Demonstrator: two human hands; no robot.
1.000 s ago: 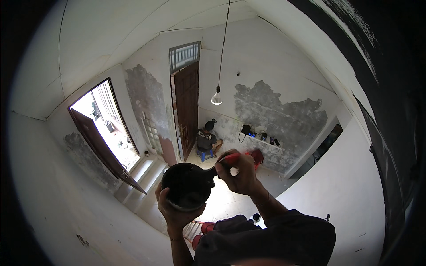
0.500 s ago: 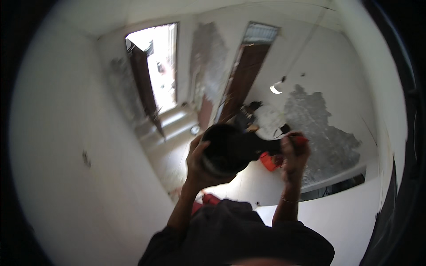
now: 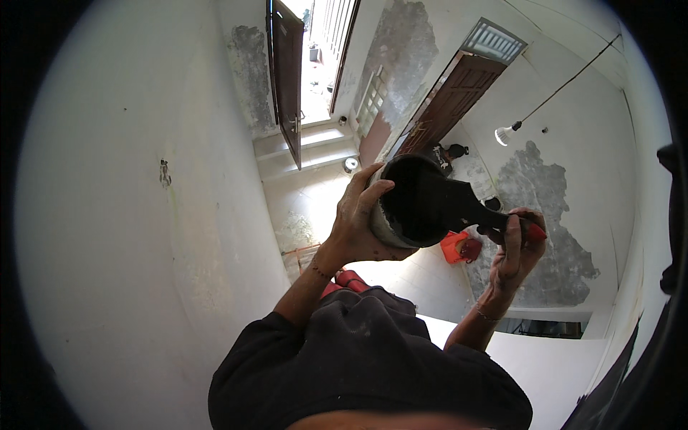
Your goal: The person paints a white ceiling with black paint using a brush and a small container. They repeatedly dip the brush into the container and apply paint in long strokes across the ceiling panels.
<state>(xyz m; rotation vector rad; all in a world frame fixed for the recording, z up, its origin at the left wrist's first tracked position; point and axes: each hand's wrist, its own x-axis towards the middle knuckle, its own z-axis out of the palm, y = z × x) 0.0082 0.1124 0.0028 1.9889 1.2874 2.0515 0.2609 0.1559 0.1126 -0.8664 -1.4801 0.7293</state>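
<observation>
My left hand [image 3: 362, 226] grips a round container [image 3: 385, 228] with a greyish wall and a dark inside; the thumb curls over its rim. In my right hand [image 3: 517, 247] is a flat black tool [image 3: 462, 204], wide at one end, with a slim handle ending in a red tip. Its wide end reaches over the container's mouth. Whether this is a brush or a scraper I cannot make out. What lies in the container is too dark to see.
Far below is a tiled floor [image 3: 423, 283]. A brown door [image 3: 288, 79] stands ajar above pale steps [image 3: 308, 147]; another brown door [image 3: 459, 89] is farther right. A bulb [image 3: 504, 135] hangs from a cord. Someone [image 3: 448, 158] and an orange bag-like thing [image 3: 456, 247] are below.
The view has shifted, and the room now sits differently in it. Both hands and the container appear higher and farther right. Each hand keeps its hold.
</observation>
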